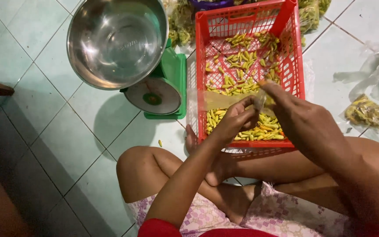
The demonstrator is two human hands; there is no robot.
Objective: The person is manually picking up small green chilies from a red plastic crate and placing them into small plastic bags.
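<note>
Both hands hold a thin clear plastic bag (224,100) above the red slotted plastic crate (292,52) of small yellow-green chillies (242,57)

The left hand (235,120) pinches the bag's mouth; the right hand (292,116) grips its other edge; judged best: keep the opening stretched wide and over the crate, so stray chillies fall back in; the green dial scale with its steel bowl (115,41) sits just beside.
</note>
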